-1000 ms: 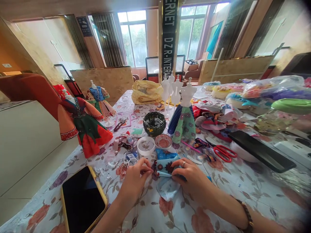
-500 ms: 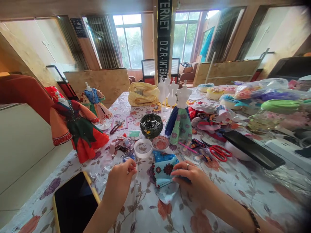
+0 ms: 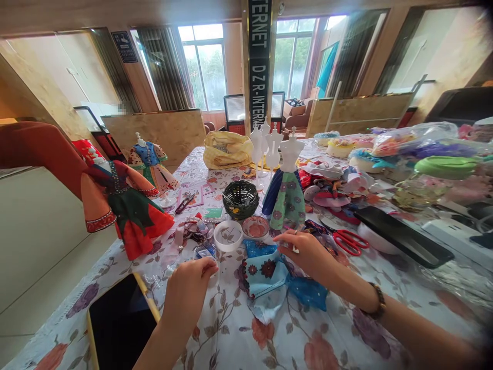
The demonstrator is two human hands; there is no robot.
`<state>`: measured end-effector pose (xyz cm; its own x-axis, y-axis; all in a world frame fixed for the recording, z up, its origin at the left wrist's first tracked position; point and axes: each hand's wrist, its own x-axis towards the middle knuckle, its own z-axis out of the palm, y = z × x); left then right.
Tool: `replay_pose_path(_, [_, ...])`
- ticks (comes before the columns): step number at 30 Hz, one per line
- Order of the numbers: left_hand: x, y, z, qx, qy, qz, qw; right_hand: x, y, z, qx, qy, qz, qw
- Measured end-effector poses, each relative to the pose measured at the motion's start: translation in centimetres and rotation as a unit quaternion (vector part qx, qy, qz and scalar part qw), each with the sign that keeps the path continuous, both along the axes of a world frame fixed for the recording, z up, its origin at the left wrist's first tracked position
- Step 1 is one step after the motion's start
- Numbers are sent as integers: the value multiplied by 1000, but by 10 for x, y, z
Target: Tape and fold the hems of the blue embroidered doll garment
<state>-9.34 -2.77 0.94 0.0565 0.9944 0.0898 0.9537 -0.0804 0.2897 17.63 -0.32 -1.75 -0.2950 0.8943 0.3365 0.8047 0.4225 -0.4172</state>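
Two hands over a bench under a floral plastic cloth. Left hand curled, fingertips pinched near the small clutter; whatever sits between them too small to tell. Right hand lifted off the blue floral fabric piece, fingertips pinched on something tiny. Fabric flat between both hands. Behind: white round lid, dark woven basket, white mannequin in green flowered skirt, red-handled scissors. Yellow-cased phone at near left. Tall windows beyond.
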Motion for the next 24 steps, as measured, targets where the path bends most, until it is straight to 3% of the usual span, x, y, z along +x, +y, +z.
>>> replay_pose_path(4, [0,-1,1,12,-5,2,1000,-5,19,1,3,-28,12,1000])
replay_pose_path(13, [6,-3,9,-40,-3,13,999,-15,48,-9,-27,-30,69,997])
replay_pose_path(19, [7,-3,2,15,-73,-20,997,-8,43,6,-58,63,77,993])
replay_pose_path(24, [17,-5,4,48,-112,-30,992,7,27,21,-113,192,82,971])
